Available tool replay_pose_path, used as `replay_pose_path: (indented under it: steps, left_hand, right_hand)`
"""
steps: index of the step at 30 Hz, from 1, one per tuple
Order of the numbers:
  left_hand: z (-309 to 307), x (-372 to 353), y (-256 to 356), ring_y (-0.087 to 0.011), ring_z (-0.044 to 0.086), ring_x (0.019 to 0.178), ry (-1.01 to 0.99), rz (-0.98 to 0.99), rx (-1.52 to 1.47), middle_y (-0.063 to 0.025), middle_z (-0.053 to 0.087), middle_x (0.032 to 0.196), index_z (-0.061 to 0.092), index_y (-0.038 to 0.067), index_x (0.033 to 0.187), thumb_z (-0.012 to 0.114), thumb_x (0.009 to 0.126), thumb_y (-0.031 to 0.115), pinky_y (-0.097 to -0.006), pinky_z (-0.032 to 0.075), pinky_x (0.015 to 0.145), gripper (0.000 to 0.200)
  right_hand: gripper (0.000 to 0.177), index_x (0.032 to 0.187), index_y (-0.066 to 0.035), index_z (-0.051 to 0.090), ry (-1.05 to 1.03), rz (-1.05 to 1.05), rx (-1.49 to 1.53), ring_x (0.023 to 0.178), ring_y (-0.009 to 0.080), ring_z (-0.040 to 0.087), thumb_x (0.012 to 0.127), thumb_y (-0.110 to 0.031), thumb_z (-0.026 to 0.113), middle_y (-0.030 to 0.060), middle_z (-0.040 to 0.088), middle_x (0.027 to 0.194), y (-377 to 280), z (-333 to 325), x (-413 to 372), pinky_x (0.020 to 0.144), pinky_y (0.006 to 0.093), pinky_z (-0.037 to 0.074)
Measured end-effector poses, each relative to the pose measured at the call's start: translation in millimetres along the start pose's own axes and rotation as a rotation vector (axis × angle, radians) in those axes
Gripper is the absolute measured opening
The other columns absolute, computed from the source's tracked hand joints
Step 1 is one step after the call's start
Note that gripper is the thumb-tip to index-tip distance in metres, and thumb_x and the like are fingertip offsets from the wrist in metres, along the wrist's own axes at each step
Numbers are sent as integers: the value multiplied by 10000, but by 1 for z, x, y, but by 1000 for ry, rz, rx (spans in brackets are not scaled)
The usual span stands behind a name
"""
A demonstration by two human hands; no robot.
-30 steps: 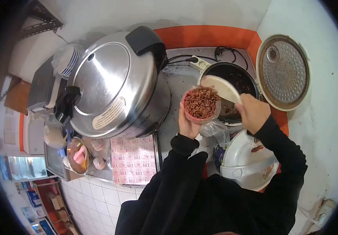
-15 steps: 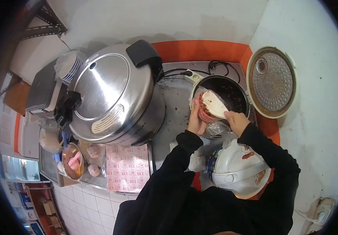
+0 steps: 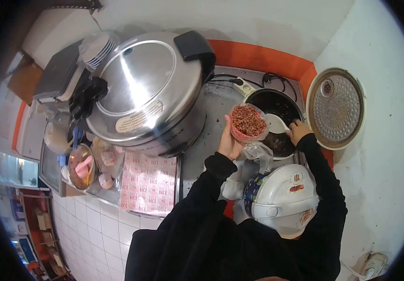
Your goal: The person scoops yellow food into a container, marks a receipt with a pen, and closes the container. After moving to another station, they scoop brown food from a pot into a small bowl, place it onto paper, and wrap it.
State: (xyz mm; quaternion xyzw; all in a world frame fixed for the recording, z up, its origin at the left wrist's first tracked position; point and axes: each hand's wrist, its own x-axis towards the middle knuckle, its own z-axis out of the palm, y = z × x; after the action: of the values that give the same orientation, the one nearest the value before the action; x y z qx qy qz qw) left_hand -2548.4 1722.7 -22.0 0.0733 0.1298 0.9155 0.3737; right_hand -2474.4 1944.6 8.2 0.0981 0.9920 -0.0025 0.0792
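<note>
In the head view, my left hand (image 3: pixel 230 143) is wrapped round the side of a small pink bowl (image 3: pixel 249 122). Reddish-brown rice-like grains fill the bowl, and its mouth faces the camera. My right hand (image 3: pixel 299 132) grips the handle of a white rice paddle (image 3: pixel 275 123), whose blade is tilted down inside an open rice cooker (image 3: pixel 270 98). Dark grains cling to the cooker's inner wall. A crumpled clear plastic bag (image 3: pixel 258 152) hangs just below the bowl. The cooker's hinged lid (image 3: pixel 337 108) stands raised to the right.
A large steel rice cooker (image 3: pixel 141 93) takes up the left of the counter. A white closed cooker (image 3: pixel 284 199) stands close to my body. Printed wrapping paper (image 3: pixel 148 182) lies on a tray, beside a steel bowl (image 3: pixel 81 166) with pink tongs. A power strip (image 3: pixel 244 87) and cables run behind.
The paddle has moved off the bowl and down into the cooker with my right hand. The bowl's contents are now uncovered. The camera view has shifted slightly.
</note>
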Motion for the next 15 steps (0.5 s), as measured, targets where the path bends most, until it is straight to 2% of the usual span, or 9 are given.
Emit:
replay_pose_path:
  steps: [1,2,4,5,7,8,10,13,15]
  left_hand:
    - [3,-7,2,-247,372,1073,8,7,-5,-131,358,1176,268,44,1187,269,809,480,-385,309,899,577]
    - [8,-15,4,-245,374,1071,-3,19,-3,-128,358,1177,269,43,1187,264,805,488,-378,310,898,586]
    - [20,-36,7,-243,376,1070,7,38,-6,-124,359,1178,269,42,1186,259,802,496,-372,311,898,595]
    - [27,-46,7,-242,379,1067,-1,60,3,-121,364,1175,264,43,1190,257,802,498,-363,311,898,599]
    - [37,-74,10,-241,381,1065,36,121,7,-119,370,1172,259,43,1194,254,801,500,-353,312,898,603]
    - [42,-88,12,-235,344,1094,-2,90,7,-117,333,1200,259,45,1197,252,799,505,-336,286,913,608]
    - [37,-116,11,-228,307,1123,-12,76,0,-115,295,1227,259,47,1199,250,797,510,-319,260,928,613]
    - [16,-156,19,-243,216,1174,60,138,357,-132,197,1279,228,72,1222,222,778,550,-360,195,951,652]
    - [-2,-189,43,-284,70,1212,136,468,1476,-143,40,1318,175,79,1246,240,791,528,-367,106,965,642]
  right_hand:
    - [330,983,-42,509,237,-113,-193,1063,327,354,791,-291,410,165,389,1144,-10,-1,-7,870,360,281]
    - [330,983,-42,509,225,-120,-191,1063,327,354,791,-291,410,165,389,1144,-21,-5,-12,870,360,281]
    - [377,1115,-32,404,262,-365,268,1123,361,253,814,-258,388,198,237,1239,-51,-19,-24,934,368,198]
    - [376,1156,-52,367,202,-469,572,1135,330,262,828,-236,366,186,273,1230,-73,-26,-36,943,349,194]
    - [389,1185,-68,325,36,-334,1233,1132,297,281,837,-240,342,156,316,1208,-100,0,-55,935,318,227]
    - [388,1182,-65,314,-171,-251,1462,1093,275,340,824,-207,356,134,358,1175,-102,24,-47,907,343,288]
    - [386,1179,-65,316,-234,-177,1773,1083,276,350,821,-202,360,134,362,1170,-107,49,-75,901,348,295]
    - [384,1174,-64,319,-214,-232,2157,1069,277,363,816,-195,366,135,369,1162,-138,74,-107,891,357,305]
    - [382,1170,-64,321,-164,-349,2417,1059,278,373,813,-191,370,135,374,1156,-176,92,-124,885,363,313]
